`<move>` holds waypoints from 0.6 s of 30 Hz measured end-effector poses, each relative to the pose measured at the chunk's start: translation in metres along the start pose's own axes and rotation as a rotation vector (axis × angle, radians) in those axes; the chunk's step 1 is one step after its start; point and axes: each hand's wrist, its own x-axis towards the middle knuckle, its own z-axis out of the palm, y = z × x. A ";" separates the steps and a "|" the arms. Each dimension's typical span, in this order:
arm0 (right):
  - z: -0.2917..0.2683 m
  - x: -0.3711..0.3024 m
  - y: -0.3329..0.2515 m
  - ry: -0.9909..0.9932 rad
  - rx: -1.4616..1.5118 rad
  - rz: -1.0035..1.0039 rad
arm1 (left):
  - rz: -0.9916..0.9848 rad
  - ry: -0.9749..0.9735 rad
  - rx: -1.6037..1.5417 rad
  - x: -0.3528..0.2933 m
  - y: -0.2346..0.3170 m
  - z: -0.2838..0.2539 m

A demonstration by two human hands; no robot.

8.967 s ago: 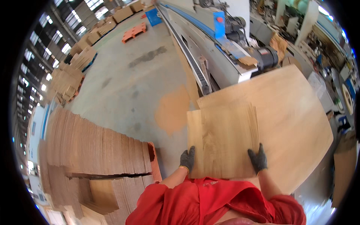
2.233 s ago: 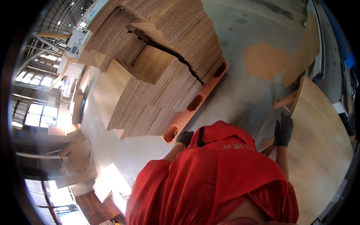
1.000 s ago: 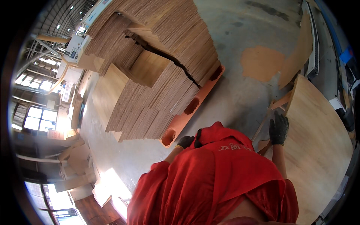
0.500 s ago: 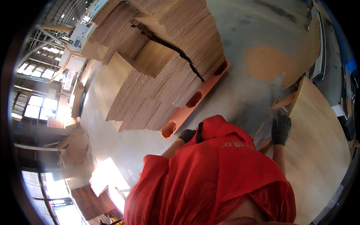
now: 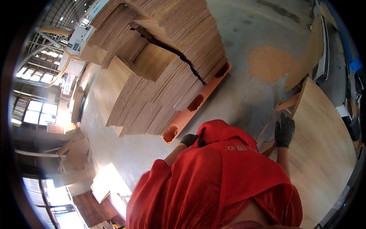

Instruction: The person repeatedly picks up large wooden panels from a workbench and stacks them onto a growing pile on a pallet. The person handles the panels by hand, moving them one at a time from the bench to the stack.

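Note:
My right hand (image 5: pixel 284 131), in a dark grey glove, lies at the near-left edge of a pale wooden panel (image 5: pixel 324 152). Its fingers are stretched out along that edge, and nothing shows in its grasp. On the other side, my left hand (image 5: pixel 188 140), gloved the same way, is beside the red work garment (image 5: pixel 198 175) that I wear. The cloth and a small black piece on it hide most of the left fingers, so I cannot make out whether they hold anything.
A tall stack of wooden boards (image 5: pixel 152 99) stands ahead on an orange pallet (image 5: pixel 170 134). An orange-brown patch (image 5: pixel 270 63) marks the grey floor. Under the panel's edge is a wooden support (image 5: pixel 288 103). Machinery (image 5: pixel 331 61) lines the far right; loose boards (image 5: pixel 93 204) lie lower left.
The view has shifted very slightly, so the stack and pallet sit a little lower and further left. Both hands stay in nearly the same places.

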 end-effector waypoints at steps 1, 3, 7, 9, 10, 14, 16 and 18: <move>-0.001 0.000 0.000 0.004 0.013 -0.001 | 0.013 -0.020 0.043 0.000 0.001 -0.002; -0.003 0.000 -0.001 0.006 0.017 0.001 | 0.022 0.003 0.028 -0.001 0.003 -0.005; -0.004 0.000 -0.002 0.039 0.036 -0.010 | 0.053 -0.012 0.052 0.001 0.002 -0.008; -0.002 0.001 -0.001 0.040 0.021 0.006 | 0.052 0.023 0.005 0.002 0.000 -0.007; 0.000 0.001 0.000 0.036 0.029 -0.007 | 0.066 0.002 0.011 0.003 -0.001 -0.006; 0.002 -0.003 0.008 0.029 0.037 -0.015 | 0.055 0.001 -0.039 0.005 -0.001 -0.004; 0.000 -0.009 0.009 0.008 0.037 -0.015 | 0.012 -0.007 -0.055 0.005 0.000 -0.006; 0.000 -0.013 0.003 0.003 0.033 0.041 | 0.015 -0.012 -0.062 0.010 -0.002 -0.010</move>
